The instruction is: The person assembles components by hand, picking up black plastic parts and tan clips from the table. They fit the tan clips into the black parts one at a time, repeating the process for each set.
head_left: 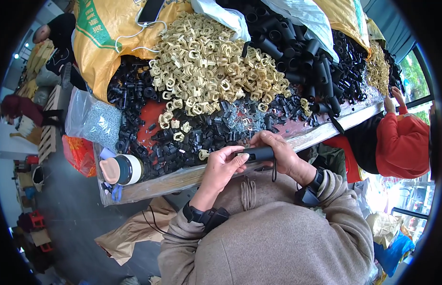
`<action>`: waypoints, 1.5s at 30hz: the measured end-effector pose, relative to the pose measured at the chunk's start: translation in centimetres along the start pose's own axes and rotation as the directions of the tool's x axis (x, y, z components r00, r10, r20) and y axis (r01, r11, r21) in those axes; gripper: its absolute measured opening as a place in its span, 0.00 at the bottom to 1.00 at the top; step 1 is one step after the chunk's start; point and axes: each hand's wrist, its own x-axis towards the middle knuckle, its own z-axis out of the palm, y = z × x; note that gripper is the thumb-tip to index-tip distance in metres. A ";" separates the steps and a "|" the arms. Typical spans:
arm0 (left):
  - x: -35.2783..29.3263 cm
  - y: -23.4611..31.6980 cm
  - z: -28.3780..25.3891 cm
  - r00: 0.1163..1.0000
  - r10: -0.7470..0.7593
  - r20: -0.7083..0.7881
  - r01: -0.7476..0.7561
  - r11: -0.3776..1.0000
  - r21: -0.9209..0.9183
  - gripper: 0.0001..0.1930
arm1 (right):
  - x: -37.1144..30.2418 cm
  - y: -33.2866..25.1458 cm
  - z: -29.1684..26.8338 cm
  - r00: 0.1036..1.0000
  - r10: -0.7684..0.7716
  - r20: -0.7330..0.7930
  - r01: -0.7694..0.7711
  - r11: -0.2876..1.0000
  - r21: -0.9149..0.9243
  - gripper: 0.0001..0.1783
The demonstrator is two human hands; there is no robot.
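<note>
A black plastic tube (260,153) lies sideways between my two hands, just over the front edge of the workbench. My right hand (286,156) is closed round its right end. The left hand (221,168) pinches at the tube's left end, thumb on top; whether a small separate part is between those fingertips, I cannot tell. A short black cord (273,172) hangs below the tube near my right fingers. Close to my left fingertips sits a cream plastic clip (203,154). Small black plastic pieces (183,149) lie spread just beyond my hands.
A large heap of cream clips (211,61) covers the bench's middle, with black tubes (311,52) to its right. A lidded cup (128,169) and a bag of screws (103,124) stand left. A wooden edge (159,187) borders the bench. A person in red (404,147) works at right.
</note>
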 end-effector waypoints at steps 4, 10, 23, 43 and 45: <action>0.0 0.5 -0.3 0.999 -0.030 0.017 0.031 0.994 -0.103 0.18 | 0.2 -0.5 -0.5 0.957 -0.257 0.131 0.283 0.925 -0.253 0.21; 0.2 0.8 0.1 0.993 -0.021 0.119 0.045 0.979 -0.200 0.25 | 0.7 -3.3 -0.1 0.664 -0.389 0.639 0.588 0.799 -0.125 0.38; 0.4 0.8 -0.2 0.997 -0.015 0.081 0.030 0.981 -0.194 0.31 | -0.6 -2.4 0.1 0.713 -0.355 0.605 0.556 0.812 -0.179 0.41; 1.2 2.6 -2.9 0.935 0.302 -0.184 -0.314 0.948 -0.044 0.20 | -6.7 -2.3 -6.3 0.902 -0.421 0.095 0.413 0.778 -0.473 0.27; 0.9 2.9 -5.0 0.881 0.373 -0.292 -0.353 0.928 0.121 0.16 | -8.4 -0.7 -9.5 0.887 -0.457 -0.073 0.315 0.712 -0.628 0.26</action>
